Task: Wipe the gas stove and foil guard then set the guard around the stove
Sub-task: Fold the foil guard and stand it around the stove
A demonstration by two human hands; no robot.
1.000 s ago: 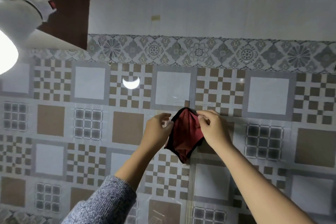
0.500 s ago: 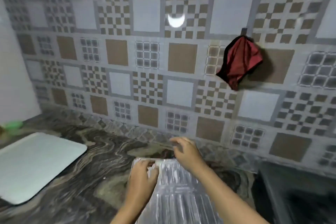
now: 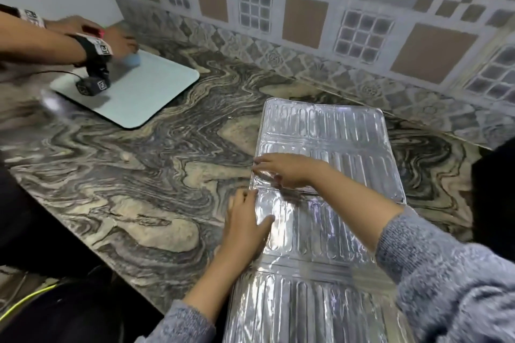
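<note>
The silver ribbed foil guard (image 3: 328,131) lies flat and folded in panels on the marble counter, reaching from the wall side to the front edge. My left hand (image 3: 245,223) holds its left edge, thumb on top of the near panel. My right hand (image 3: 284,170) pinches the left edge of the panel just behind, at the fold line. A dark shape at the far right edge is the gas stove (image 3: 496,192), mostly out of frame. No wiping cloth is in view.
At the back left, another person's hands (image 3: 117,42) rub a pale blue tray (image 3: 145,86) with a blue sponge; a black device on a cable hangs from one wrist. The patterned tile wall (image 3: 306,17) runs behind the marble counter (image 3: 156,175).
My hands left the red cloth hanging on the wall hook and came down onto the foil guard. My view dropped from the wall to the counter.
</note>
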